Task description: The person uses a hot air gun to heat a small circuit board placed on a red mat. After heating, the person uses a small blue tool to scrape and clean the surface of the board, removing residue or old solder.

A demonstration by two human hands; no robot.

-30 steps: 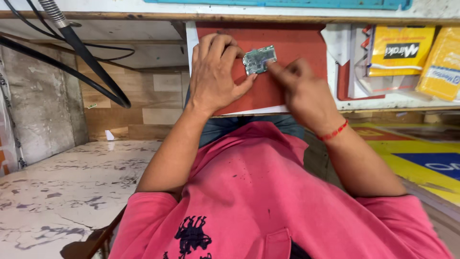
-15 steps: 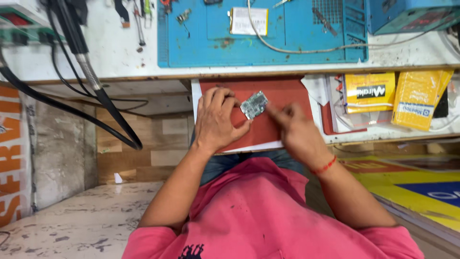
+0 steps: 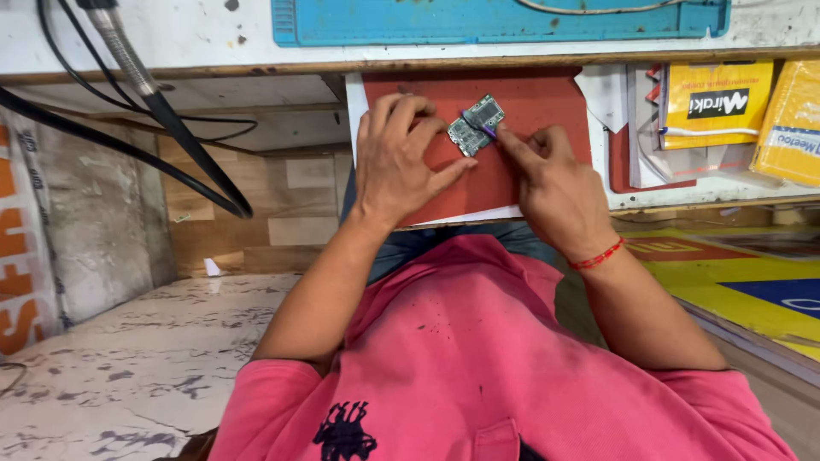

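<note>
Green rectangular circuit board (image 3: 476,125) sits upper centre on red mat (image 3: 547,102); left hand (image 3: 401,158) pins it flat, right hand (image 3: 551,183) pinches purple tool (image 3: 477,125). Mid-prying prob.; next needs steady pressure.

A single head-worn camera looks steeply down and slightly back along the person's own chest, close in. The red mat (image 3: 530,175) lies near the frame's top centre, the desk's (image 3: 171,38) front edge crossing above it, with floor at left.
</note>
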